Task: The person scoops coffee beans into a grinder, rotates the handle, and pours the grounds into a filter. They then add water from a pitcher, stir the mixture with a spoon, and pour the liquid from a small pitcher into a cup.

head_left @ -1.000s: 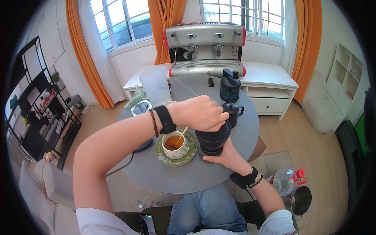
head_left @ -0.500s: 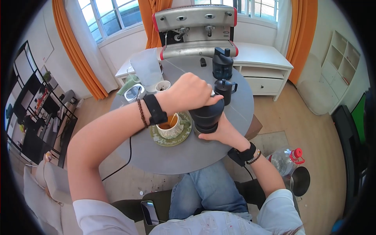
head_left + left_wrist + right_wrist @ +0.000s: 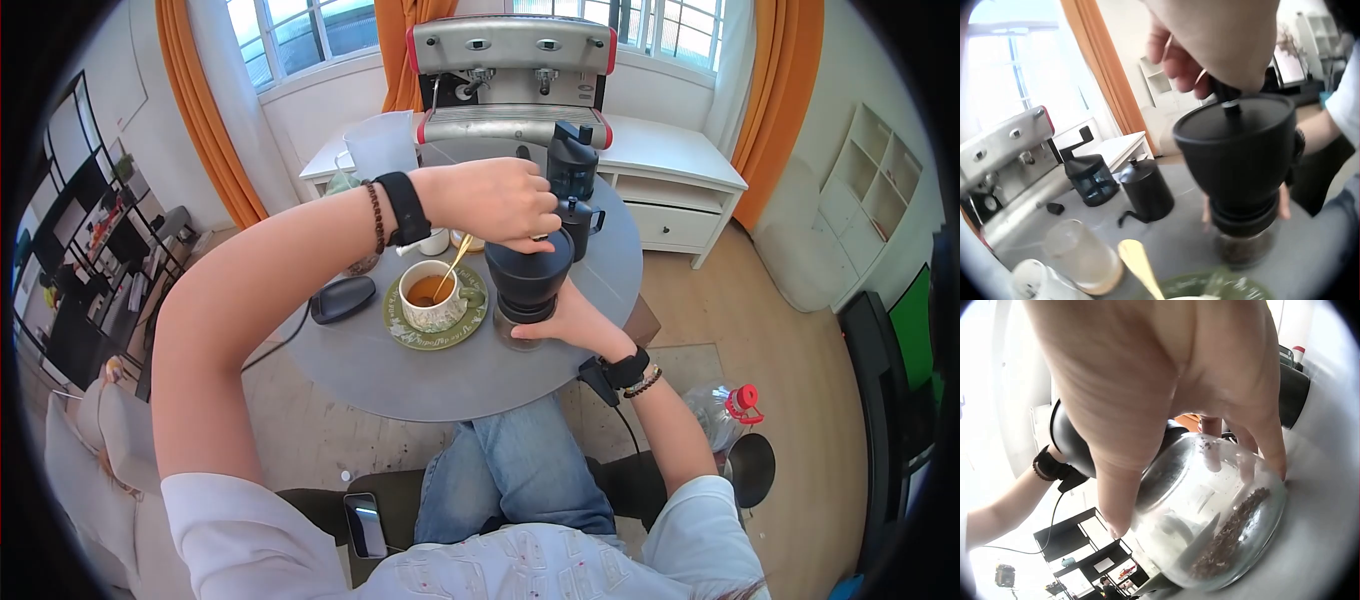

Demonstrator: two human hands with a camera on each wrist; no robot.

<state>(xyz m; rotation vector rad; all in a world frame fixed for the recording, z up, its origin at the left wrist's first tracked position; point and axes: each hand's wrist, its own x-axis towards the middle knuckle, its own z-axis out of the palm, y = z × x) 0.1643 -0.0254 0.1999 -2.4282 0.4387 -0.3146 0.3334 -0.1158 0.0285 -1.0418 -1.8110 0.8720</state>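
So the grinder [image 3: 527,278] is standing close to upright on the table [image 3: 370,388], near the front edge, right ahead of the person. Call straight away from the body twelve o'clock. Its long axis runs up from the glass jar [image 3: 1213,515] at the bottom to the wide black top, and the hands pretty much split that line between them.

Left hand [image 3: 495,203] is the one up top, coming in over the lid from about eleven o'clock, fingers curled round the knob [image 3: 1224,90]. So for anything at the top end, that's the nearer hand by far. Right hand [image 3: 572,318] is down low, coming in from around four, thumb on one side of the jar and fingers on the other, a proper wraparound grip. There's some brown stuff in the jar, can't tell how fine it is.

Going outward: the cup [image 3: 428,314] is at about nine o'clock from the grinder, sitting on its saucer [image 3: 410,338] with a spoon [image 3: 459,258] in it. Kettle [image 3: 574,240] is near, at about one. Way out past them, around twelve, is the espresso machine [image 3: 510,62].
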